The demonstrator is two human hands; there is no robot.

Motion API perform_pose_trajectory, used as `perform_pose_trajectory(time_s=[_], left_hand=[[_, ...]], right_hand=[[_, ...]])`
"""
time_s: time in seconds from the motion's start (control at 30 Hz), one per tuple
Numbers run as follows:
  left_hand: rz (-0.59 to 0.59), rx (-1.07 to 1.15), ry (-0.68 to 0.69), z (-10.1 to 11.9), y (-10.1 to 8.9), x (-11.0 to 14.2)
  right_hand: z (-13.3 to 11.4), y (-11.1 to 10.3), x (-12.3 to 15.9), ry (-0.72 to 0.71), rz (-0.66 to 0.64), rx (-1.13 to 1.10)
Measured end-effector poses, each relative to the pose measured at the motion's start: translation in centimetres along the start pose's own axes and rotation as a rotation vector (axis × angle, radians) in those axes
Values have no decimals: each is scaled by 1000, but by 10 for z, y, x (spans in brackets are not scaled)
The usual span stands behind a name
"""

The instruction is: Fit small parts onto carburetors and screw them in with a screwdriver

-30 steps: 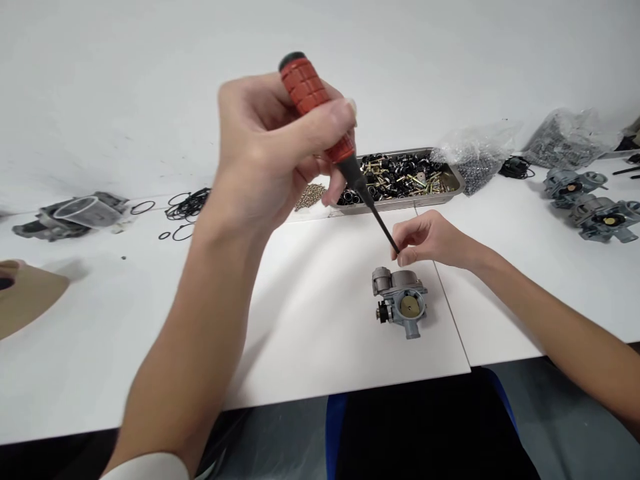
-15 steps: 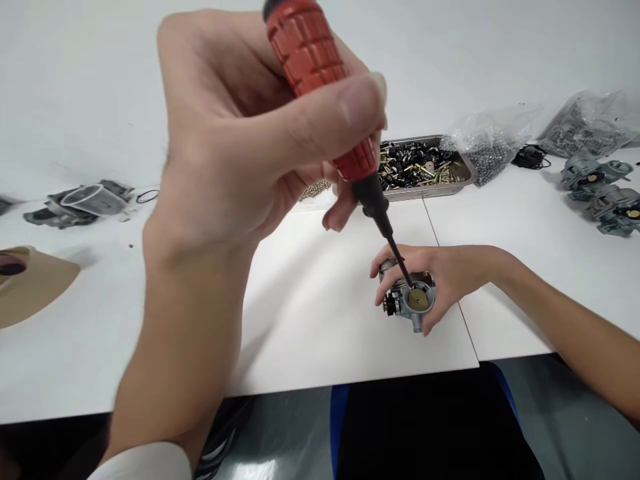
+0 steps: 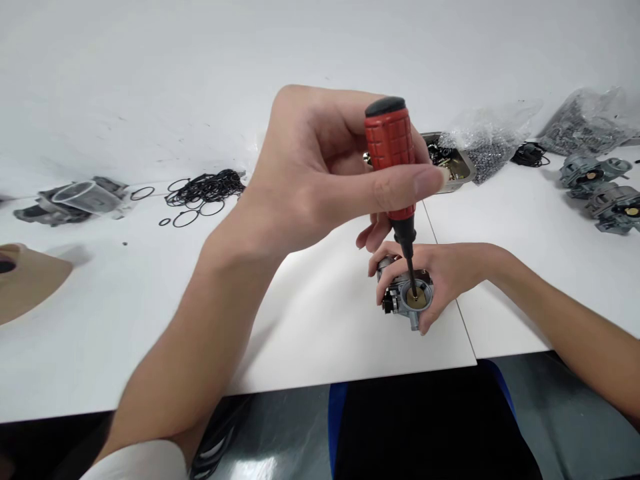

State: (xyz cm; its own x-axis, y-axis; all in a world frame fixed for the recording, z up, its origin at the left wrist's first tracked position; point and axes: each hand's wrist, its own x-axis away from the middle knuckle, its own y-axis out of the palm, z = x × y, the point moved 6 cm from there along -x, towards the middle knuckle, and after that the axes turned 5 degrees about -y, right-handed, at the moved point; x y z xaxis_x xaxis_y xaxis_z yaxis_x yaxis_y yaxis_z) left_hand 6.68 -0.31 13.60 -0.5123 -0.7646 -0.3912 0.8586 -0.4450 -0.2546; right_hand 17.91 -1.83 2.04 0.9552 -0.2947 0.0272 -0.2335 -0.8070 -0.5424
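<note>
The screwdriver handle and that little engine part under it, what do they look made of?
The screwdriver handle looks like red moulded plastic or rubber with a black cap: matt, with a gridded grip. The engine part looks like cast metal: dull grey with a brass-coloured disc inside its round opening. The left hand holds the tool; the right hand steadies the part.

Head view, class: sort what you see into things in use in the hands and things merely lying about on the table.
In use:
left hand gripping the red screwdriver
right hand holding the carburetor

Lying about:
black O-rings
metal tray of parts
plastic bags
spare carburetors
grey housing
</note>
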Motion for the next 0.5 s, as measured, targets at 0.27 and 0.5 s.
perform_pose_trajectory(time_s=[0.27, 0.5], left_hand=[[-83, 19, -10, 4, 8, 2], [-96, -71, 11, 7, 0, 8]], right_hand=[[-1, -2, -1, 12, 11, 12], [-2, -2, 0, 22, -1, -9]])
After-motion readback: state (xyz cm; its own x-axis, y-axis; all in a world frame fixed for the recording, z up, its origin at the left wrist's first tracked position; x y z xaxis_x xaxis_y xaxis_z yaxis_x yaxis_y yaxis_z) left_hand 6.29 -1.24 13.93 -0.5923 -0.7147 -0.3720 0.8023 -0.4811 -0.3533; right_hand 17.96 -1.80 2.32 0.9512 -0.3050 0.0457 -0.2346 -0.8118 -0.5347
